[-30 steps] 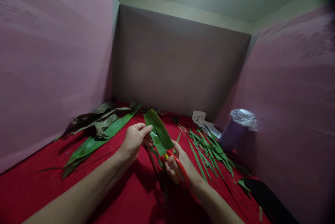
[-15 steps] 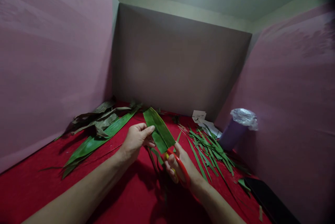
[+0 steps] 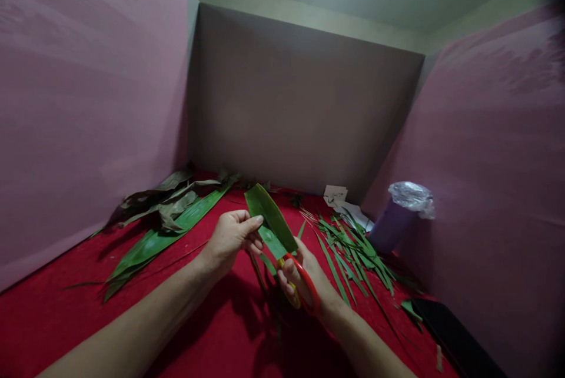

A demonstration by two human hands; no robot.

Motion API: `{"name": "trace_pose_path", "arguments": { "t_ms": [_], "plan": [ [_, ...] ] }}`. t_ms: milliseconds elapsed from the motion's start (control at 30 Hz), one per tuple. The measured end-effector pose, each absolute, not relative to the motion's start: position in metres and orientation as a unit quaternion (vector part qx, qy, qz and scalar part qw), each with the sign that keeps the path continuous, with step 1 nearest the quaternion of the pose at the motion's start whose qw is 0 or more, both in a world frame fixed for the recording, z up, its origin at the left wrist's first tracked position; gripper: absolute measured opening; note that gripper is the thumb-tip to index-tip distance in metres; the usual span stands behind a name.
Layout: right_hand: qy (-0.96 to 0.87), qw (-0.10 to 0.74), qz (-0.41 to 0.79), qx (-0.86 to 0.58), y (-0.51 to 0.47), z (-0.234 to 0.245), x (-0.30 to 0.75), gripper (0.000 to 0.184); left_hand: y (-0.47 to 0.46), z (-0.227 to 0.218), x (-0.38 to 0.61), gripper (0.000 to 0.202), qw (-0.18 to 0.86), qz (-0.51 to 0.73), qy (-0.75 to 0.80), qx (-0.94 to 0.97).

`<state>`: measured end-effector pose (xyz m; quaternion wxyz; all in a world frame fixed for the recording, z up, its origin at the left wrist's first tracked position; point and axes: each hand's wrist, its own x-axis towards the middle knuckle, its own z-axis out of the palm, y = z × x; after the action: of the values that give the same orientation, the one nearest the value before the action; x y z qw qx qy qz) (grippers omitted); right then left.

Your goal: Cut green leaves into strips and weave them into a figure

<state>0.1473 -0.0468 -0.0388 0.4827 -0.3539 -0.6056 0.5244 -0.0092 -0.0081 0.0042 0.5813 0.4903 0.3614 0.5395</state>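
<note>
A broad piece of green leaf [image 3: 274, 216] is pinched between the thumb and fingers of my left hand [image 3: 232, 236], its far end pointing up and away. My right hand [image 3: 309, 272] has its fingers in the handles of a pair of scissors [image 3: 309, 291] with red and yellow grips. The scissors are at the leaf's near end; their blades are mostly hidden behind the leaf and fingers. Below the hands, darker thin strips hang or lie in shadow, too dim to make out.
Long green leaves [image 3: 176, 228] and dry brown leaves [image 3: 170, 198] lie on the red cloth [image 3: 198, 331] at left. Several cut green strips [image 3: 353, 248] lie at right, near white papers [image 3: 353, 213], a purple bin [image 3: 391, 225] with a plastic liner and a black flat object [image 3: 454, 337].
The leaf piece has tilted and folded slightly along its length, showing a paler face near the scissors. Both hands stay in nearly the same place.
</note>
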Motion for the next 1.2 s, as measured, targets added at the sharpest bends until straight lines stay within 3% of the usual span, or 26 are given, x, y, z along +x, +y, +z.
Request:
{"name": "trace_pose_path", "arguments": {
  "t_ms": [800,1200],
  "plan": [
    [-0.598,0.5,0.505,-0.37,-0.046,-0.034,0.15,0.083,-0.016,-0.004,-0.001,0.023,0.627,0.439,0.345,0.543],
    [-0.589,0.532,0.479,-0.375,-0.05,-0.03,0.15,0.068,-0.023,-0.006,0.002,0.024,0.634,0.387,0.338,0.578]
  ]
}}
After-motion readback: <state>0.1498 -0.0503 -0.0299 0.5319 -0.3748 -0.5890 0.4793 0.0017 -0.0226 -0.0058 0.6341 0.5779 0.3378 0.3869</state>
